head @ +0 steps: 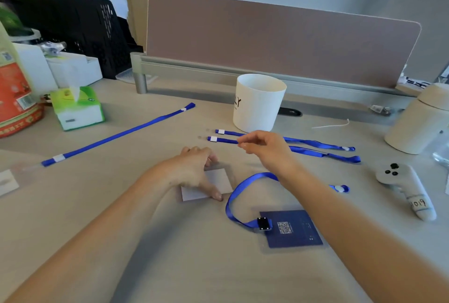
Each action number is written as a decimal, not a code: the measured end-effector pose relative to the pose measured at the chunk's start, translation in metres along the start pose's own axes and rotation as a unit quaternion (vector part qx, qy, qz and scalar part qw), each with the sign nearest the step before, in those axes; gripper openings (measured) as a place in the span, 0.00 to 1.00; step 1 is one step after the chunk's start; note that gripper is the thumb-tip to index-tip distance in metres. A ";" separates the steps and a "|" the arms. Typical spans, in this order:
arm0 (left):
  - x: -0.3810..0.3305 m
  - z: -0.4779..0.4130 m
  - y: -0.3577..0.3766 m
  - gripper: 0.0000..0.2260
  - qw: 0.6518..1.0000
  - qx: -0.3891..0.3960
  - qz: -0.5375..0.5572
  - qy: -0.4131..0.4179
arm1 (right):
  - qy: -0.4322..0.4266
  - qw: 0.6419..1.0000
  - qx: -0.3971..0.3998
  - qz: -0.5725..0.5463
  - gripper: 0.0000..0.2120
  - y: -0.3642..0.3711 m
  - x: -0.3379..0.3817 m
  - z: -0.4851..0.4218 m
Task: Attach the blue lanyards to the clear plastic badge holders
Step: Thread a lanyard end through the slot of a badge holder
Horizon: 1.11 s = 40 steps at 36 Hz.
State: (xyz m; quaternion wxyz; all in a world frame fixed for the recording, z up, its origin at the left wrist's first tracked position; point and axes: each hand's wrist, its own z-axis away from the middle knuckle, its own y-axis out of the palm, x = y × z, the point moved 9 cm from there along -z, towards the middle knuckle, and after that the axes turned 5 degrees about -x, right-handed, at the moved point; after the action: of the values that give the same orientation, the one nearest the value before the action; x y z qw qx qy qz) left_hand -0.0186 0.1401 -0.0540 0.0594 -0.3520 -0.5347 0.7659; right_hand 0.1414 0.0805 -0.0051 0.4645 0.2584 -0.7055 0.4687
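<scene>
My left hand [194, 169] rests on a clear badge holder with a white card [220, 180] at mid-table, thumb at its near edge and fingers curled over its far edge. My right hand [263, 147] hovers just above two blue lanyards [313, 143] lying side by side, fingertips pinched together over the nearer one; whether they grip it is unclear. A third blue lanyard [116, 135] lies stretched out to the left. A finished badge, a dark blue card [295, 228] clipped to a looped lanyard [234, 195], lies under my right forearm.
A white cup [257, 102] stands behind the lanyards. A tissue box [77, 107] and a red package [14, 98] are at left. A white controller [405, 187] and a cream canister [418, 120] are at right. A brown divider [279, 42] closes the back.
</scene>
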 end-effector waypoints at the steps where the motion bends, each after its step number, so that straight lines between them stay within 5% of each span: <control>1: 0.003 0.000 -0.001 0.39 1.000 -0.006 0.004 -0.004 | -0.008 1.000 -0.002 0.007 0.06 0.004 0.005 -0.005; 9: 0.027 0.002 -0.022 0.37 0.992 -0.081 0.061 -0.073 | -0.043 0.990 0.003 0.134 0.08 0.049 0.012 -0.061; 19: 0.048 0.003 -0.038 0.41 0.981 -0.145 0.074 -0.106 | -0.065 0.936 -0.060 0.342 0.10 0.079 -0.005 -0.083; 24: 0.040 0.003 -0.036 0.50 0.979 -0.160 0.097 -0.082 | -0.039 0.955 -0.023 0.293 0.06 0.078 -0.007 -0.084; 33: 0.000 0.015 -0.043 0.38 0.956 -0.270 0.109 0.038 | -0.006 0.990 0.014 0.141 0.02 0.045 -0.009 -0.050; 40: -0.041 0.031 -0.039 0.41 0.930 -0.327 0.051 0.159 | -0.004 0.999 -0.022 0.026 0.02 -0.014 -0.018 -0.003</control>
State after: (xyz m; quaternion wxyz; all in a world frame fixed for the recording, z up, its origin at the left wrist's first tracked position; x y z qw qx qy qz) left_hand -0.0178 0.1137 0.0048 -0.0136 -0.4957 -0.7209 0.4843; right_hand 0.1623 0.0761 -0.0150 0.4547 0.2318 -0.7243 0.4636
